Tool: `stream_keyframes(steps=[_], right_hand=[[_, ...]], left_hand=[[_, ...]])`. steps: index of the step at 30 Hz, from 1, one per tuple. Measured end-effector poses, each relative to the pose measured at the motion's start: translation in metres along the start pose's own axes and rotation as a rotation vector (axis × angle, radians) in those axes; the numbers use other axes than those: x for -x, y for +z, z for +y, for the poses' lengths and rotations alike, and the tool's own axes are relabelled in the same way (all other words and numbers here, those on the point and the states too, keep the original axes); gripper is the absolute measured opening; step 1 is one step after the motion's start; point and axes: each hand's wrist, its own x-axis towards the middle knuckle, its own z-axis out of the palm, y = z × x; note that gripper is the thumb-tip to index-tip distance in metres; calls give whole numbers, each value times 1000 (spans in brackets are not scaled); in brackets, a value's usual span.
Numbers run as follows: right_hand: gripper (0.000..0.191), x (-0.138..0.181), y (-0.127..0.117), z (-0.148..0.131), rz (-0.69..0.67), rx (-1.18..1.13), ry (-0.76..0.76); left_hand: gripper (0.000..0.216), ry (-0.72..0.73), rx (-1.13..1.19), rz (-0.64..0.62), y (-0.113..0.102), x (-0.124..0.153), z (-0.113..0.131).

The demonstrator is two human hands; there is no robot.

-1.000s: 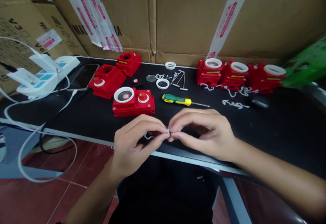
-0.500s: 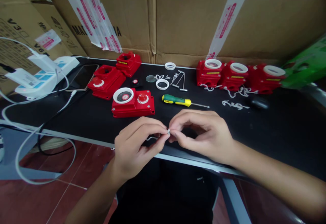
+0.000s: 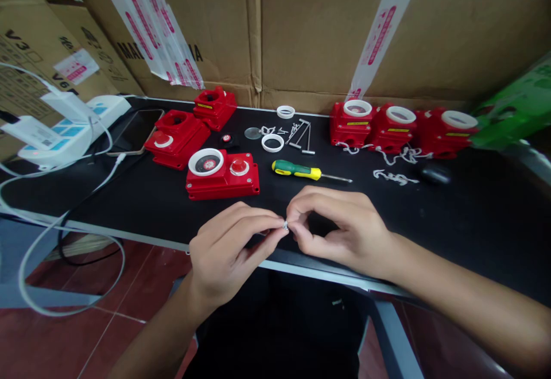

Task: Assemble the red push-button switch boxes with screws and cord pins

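Observation:
Over the front edge of the black table (image 3: 142,201), my left hand (image 3: 228,250) and my right hand (image 3: 340,227) meet fingertip to fingertip. Both pinch one tiny silvery part (image 3: 284,225) between thumb and forefinger; I cannot make out what it is. Just beyond the hands lie a red alarm box (image 3: 222,173) with a white ring and a red button, and a green-and-yellow screwdriver (image 3: 307,171).
More red boxes (image 3: 178,132) sit at the back left, three with white rings (image 3: 398,125) at the back right. White rings, screws and T-shaped keys (image 3: 297,132) lie mid-table. A phone (image 3: 135,131), power strip (image 3: 64,132) and cables are left. Cardboard walls stand behind.
The hands have stayed together on the small part, with the fingers shifting slightly. The view has drifted a little.

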Motion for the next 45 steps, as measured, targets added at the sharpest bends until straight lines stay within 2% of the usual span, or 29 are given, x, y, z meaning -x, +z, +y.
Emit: stream_keyframes(steps=[9,17,21,27,34,40,45], right_hand=[[5,-1,-3,0,-42,34,25],[6,0,0,1,-56,-95,153],[4,0,2,3,-60,-204,203],[2,-1,0,6,-57,-278,171],[3,1,-1,7,-42,-157,82],[6,5,5,9,-14,-38,28],[7,6,8,10,-15,-6,49]], left_hand=[[15,22,-75,30,3,3,-1],[18,55,-163,40,7,6,0],[17,54,-139,18,6,5,-1],[12,-11,-40,-31,1,4,-4],[17,-57,17,-38,-1,4,-6],[17,-56,-42,-13,2,4,-5],[18,30,-109,-47,6,7,-4]])
